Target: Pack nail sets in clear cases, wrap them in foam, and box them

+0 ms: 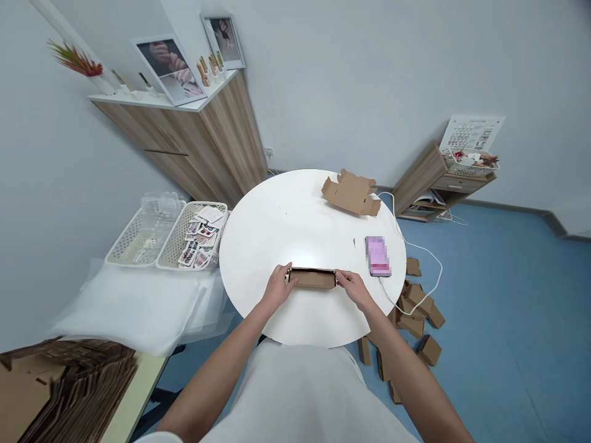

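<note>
2 hands (pixel 277 288) (pixel 353 287) grip the box (pixel 313 279) between them.

Pink phone (pixel 378 255), unfolded cardboard blank (pixel 351 192), white basket of cards (pixel 172 247)

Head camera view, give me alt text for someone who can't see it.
The left hand and right hand hold a small cardboard box by its ends on a round white table. A plugged-in phone and an unfolded cardboard blank lie beyond.

Bare forearms (pixel 221 363) reach in from 7 and 5 o'clock; left hand (pixel 278 287) and right hand (pixel 352 287) face each other, fingers curled inward.
</note>
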A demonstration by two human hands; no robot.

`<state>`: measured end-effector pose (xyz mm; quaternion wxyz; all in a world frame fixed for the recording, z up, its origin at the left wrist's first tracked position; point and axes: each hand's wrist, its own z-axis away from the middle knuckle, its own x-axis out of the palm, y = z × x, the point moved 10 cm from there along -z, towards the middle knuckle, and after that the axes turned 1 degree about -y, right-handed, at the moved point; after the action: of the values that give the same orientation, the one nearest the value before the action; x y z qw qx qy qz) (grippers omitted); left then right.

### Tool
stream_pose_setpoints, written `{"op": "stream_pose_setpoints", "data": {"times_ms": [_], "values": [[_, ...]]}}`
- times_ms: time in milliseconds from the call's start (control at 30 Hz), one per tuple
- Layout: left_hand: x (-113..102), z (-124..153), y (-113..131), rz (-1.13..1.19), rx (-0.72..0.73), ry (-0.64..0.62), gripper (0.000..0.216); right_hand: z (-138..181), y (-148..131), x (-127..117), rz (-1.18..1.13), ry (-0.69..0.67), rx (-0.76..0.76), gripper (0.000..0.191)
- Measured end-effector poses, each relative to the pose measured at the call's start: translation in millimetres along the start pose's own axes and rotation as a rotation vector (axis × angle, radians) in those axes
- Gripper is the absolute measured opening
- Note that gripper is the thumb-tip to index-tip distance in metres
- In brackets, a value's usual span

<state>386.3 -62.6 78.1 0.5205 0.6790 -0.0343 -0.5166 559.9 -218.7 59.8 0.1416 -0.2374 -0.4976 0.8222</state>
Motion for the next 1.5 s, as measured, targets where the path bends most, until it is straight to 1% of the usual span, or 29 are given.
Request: {"op": "stream_pose_setpoints", "data": {"times_ms": [133,267,433,567,633,700,767,833,900,967,1000,1100,1233,1367,1500], "values": [[-4.1,-0.3,3.9,-0.016,0.009,0.012,0.044,-0.3,-1.3,-1.4,-0.037,-0.003,0.021,0.045],[-5.3,-1.5,7.0,-0.004,0.01,-0.001,0.046,1.4,-8.9,-5.4,-0.035,0.018,0.018,0.044],[-6.1,-1.9,6.8,0.029,-0.015,-0.027,0.041,2.6,-17.6,-7.3,0.055,0.019,0.0,0.037],[-4.7,-0.2,5.9,0.102,-0.025,-0.053,0.046,6.2,-17.1,-8.4,0.109,-0.005,0.006,0.037],[-3.8,0.8,-0.7,0.188,-0.079,-0.051,0.044,8.3,-15.3,-8.4,0.078,-0.012,0.003,0.036],[-2.2,2.1,-12.2,0.3,-0.172,-0.045,0.042,9.6,-11.0,-7.1,0.036,-0.015,0.008,0.034],[1.0,4.2,-24.9,0.389,-0.274,-0.058,0.046,10.1,-3.2,-7.3,0.02,0.01,0.034,0.035],[5.8,7.4,-35.7,0.424,-0.368,-0.105,0.053,10.4,7.4,-6.1,0.006,0.027,0.085,0.039],[11.9,10.8,-40.3,0.431,-0.415,-0.187,0.052,11.0,17.1,0.5,-0.037,-0.012,0.14,0.041],[15.0,12.2,-38.9,0.415,-0.403,-0.241,0.046,11.4,21.8,6.7,-0.068,-0.055,0.168,0.036],[14.4,11.6,-37.1,0.397,-0.379,-0.24,0.044,11.2,21.8,7.0,-0.069,-0.053,0.165,0.034],[9.5,8.3,-30.3,0.329,-0.283,-0.166,0.04,10.1,15.5,0.8,-0.034,0.017,0.102,0.03],[12.1,8.9,-25.0,0.311,-0.175,-0.093,0.036,11.5,8.6,-1.4,0.079,0.085,-0.004,0.029],[14.1,15.8,-25.4,0.283,-0.092,-0.028,0.035,16.1,13.7,6.7,0.141,0.127,-0.062,0.027],[14.9,26.3,-30.6,0.241,-0.084,0.007,0.034,23.0,25.0,20.2,0.139,0.154,-0.115,0.026]]}}
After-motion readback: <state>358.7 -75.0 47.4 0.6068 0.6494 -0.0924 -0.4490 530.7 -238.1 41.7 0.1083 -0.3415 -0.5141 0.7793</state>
